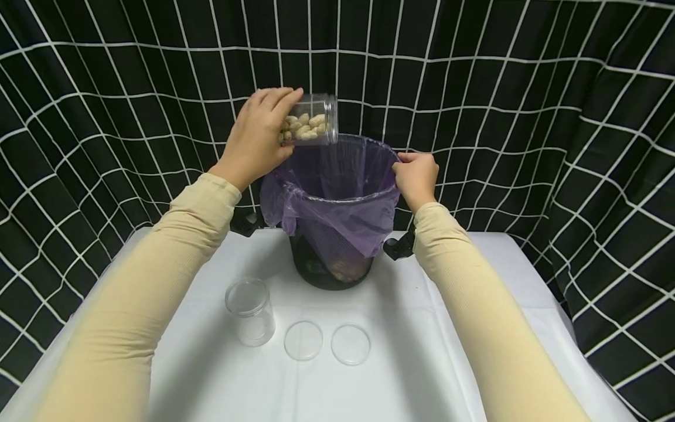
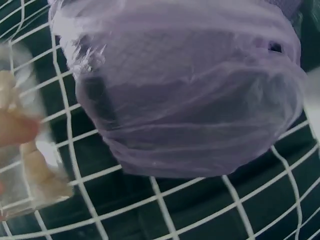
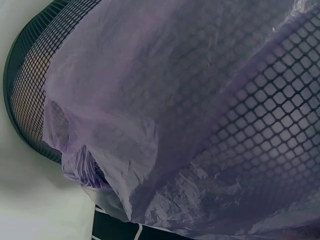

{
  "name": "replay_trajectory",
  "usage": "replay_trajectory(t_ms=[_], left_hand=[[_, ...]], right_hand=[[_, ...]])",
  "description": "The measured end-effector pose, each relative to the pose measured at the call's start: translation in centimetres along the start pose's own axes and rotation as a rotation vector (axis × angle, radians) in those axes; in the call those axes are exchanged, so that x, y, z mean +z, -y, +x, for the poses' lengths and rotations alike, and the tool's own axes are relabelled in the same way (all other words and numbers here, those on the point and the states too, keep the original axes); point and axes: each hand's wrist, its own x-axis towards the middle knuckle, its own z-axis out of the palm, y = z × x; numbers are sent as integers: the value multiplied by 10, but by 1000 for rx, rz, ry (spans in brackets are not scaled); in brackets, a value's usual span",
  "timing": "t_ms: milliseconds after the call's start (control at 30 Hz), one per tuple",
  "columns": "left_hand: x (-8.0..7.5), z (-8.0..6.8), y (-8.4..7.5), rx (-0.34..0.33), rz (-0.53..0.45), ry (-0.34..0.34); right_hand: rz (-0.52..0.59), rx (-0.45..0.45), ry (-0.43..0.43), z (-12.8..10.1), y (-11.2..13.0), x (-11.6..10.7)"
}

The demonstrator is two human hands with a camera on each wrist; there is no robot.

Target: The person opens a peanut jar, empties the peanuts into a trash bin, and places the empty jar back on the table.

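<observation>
Place: staged recording set, not a lived-in room
Backdrop: black curtain (image 1: 527,117) with white grid, hung on all sides
Surface: table (image 1: 422,363) under plain white cloth
Props: mesh bin (image 1: 332,266), clear jar (image 1: 250,310)

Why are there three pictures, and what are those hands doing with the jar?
No machine here: a person wears three cameras. The big picture comes from a camera on the head, looking down at both arms. The other two come from cameras on the wrists, so they see the purple bag very close up.

The left hand holds a clear jar of pale nuts, tipped sideways over a black mesh bin. The right hand pinches the bag's edge at the bin's rim.

On the white table stand an empty clear jar and two round clear lids.
</observation>
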Motion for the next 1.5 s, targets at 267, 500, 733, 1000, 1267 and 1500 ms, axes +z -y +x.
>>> replay_trajectory(t_ms=[267,500,733,1000,1267,1500], left_hand=[[1,-1,-1,21,2,-14],[2,-2,-5,29,-5,22],[-4,0,-5,-28,-48,48],[-4,0,-8,-29,-34,134],[-2,-1,-8,-2,5,5],[-5,-1,-9,-4,-26,-6]], right_hand=[[-6,-2,-4,0,0,-2],[-17,-8,7,-1,1,-2],[-14,-15,3,-1,1,-1],[-20,-9,4,-1,1,0],[-16,-15,-4,0,0,-2],[-10,-19,-8,-2,0,-2]])
